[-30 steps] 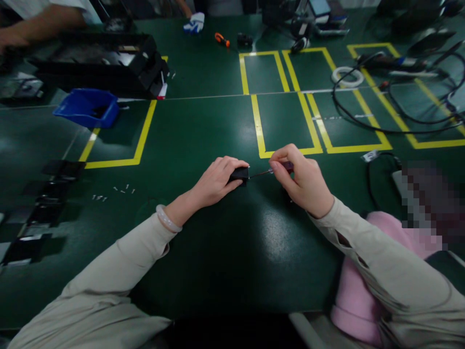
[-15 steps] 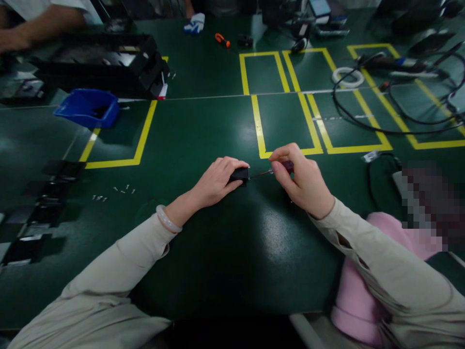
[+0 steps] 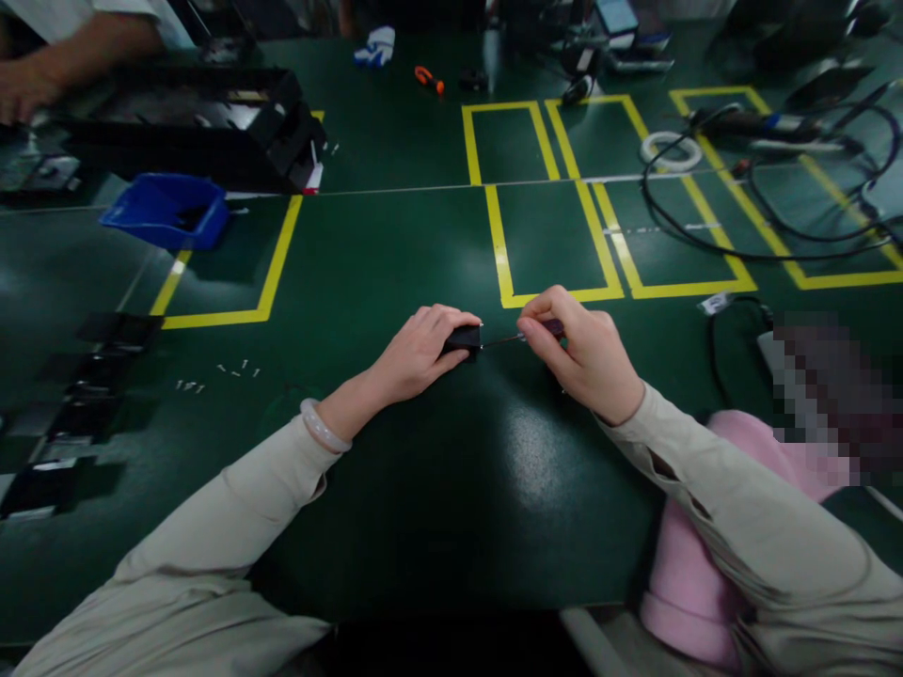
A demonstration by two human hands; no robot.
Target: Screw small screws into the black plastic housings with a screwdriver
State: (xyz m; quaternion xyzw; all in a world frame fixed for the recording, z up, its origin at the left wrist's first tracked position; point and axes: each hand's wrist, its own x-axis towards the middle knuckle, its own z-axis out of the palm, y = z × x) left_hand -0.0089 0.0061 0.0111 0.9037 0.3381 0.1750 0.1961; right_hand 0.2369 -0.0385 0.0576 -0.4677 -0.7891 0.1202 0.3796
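My left hand is closed around a small black box-shaped part, steadying it on the green table, with its right end showing past the fingers. Between the thumb and fingers of my right hand is the dark reddish handle of a screwdriver. The thin shaft points left, and its tip meets the right end face of the black part near a small bright spot, perhaps a screw head. Most of the part's left side is hidden under my left hand. Several small screws lie loose on the table to the left.
Flat black pieces line the left side. A blue bin stands before a black rack, with another person's hand behind. Cables and a white ring lie back right; pink cloth is by my right arm.
My right hand has shifted very slightly left and down with the screwdriver. My left hand keeps its hold on the black part. The other person's hand at the far left has moved.
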